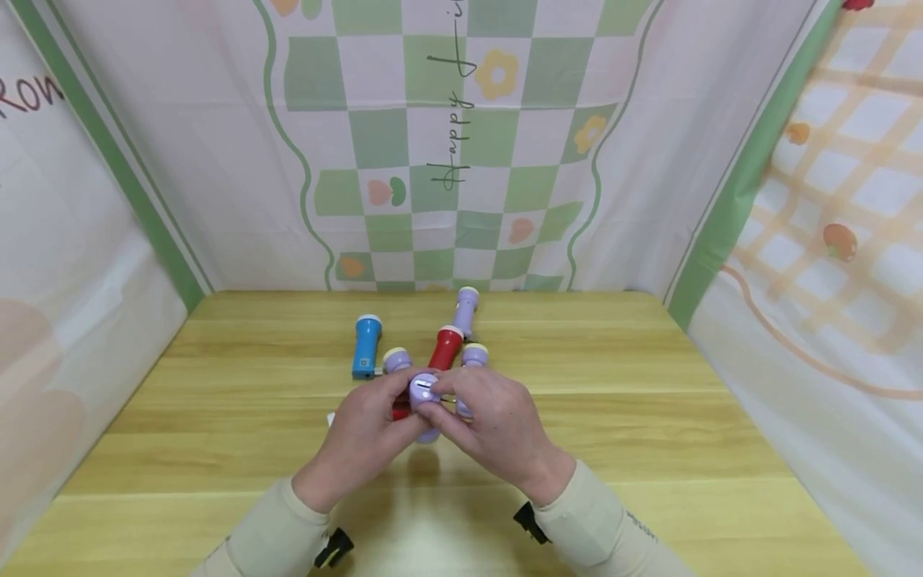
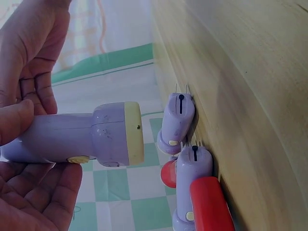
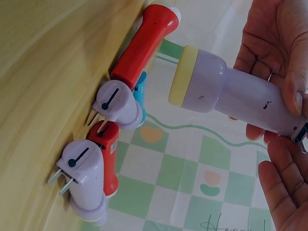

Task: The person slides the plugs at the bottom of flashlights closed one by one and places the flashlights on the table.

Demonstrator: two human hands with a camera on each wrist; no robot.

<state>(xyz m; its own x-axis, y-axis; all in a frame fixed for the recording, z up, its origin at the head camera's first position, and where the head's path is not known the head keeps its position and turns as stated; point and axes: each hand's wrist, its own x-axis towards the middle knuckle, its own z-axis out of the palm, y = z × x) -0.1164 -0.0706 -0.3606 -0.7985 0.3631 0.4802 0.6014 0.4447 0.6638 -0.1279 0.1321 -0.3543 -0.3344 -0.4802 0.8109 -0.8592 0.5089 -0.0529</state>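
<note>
A lilac flashlight [image 1: 424, 390] with a cream lens ring is held upright above the table, lens end down. My left hand [image 1: 364, 425] grips its body near the tail, the thumb lying along it in the right wrist view. At the tail end, my right hand [image 1: 497, 421] pinches the flashlight from the other side with thumb and finger. A dark slot shows in the tail's upward face, partly covered by the fingers. In the left wrist view, a ridged cream switch [image 2: 78, 159] shows on the body.
Behind the hands stand a blue flashlight [image 1: 366, 349], a red flashlight [image 1: 447, 346] and a further lilac flashlight [image 1: 466, 311]. Two lilac flashlights [image 3: 86, 166] close by have metal plug prongs sticking out of their tails. Another red flashlight [image 3: 147, 41] lies nearby. Cloth walls surround the wooden table [image 1: 649, 449].
</note>
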